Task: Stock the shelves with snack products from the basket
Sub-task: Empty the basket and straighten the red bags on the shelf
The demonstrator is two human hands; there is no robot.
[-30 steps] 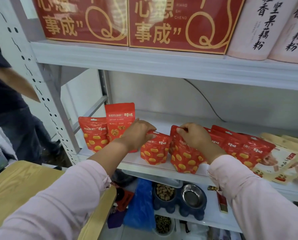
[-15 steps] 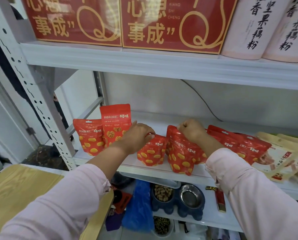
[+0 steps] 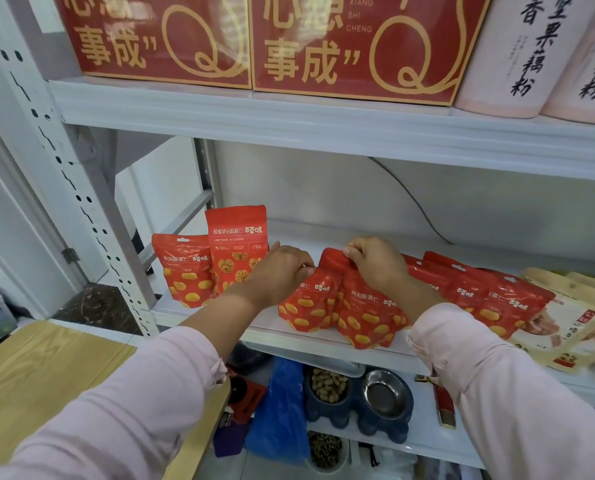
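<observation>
On the white middle shelf (image 3: 219, 317) stand red snack pouches printed with yellow nuts. My left hand (image 3: 278, 271) pinches the top of one upright red pouch (image 3: 306, 306). My right hand (image 3: 379, 263) grips the top edge of the red pouch beside it (image 3: 368, 317). At the shelf's left end stand a short red pouch (image 3: 185, 271) and a taller red walnut pouch (image 3: 235, 244). More red pouches (image 3: 496, 299) lean in a row to the right of my right hand. No basket is in view.
Beige snack packs (image 3: 566, 334) lie at the shelf's right end. Red gift boxes (image 3: 341, 46) and pink canisters (image 3: 517, 57) fill the upper shelf. Below are pet bowls (image 3: 358, 396) and a blue bag (image 3: 278, 410). A wooden table (image 3: 39, 375) stands at lower left beside the perforated upright (image 3: 77, 188).
The view has moved closer to the shelf. Both hands stay on the same two pouches, drawing them upright and close together. The person seen at far left is gone from view.
</observation>
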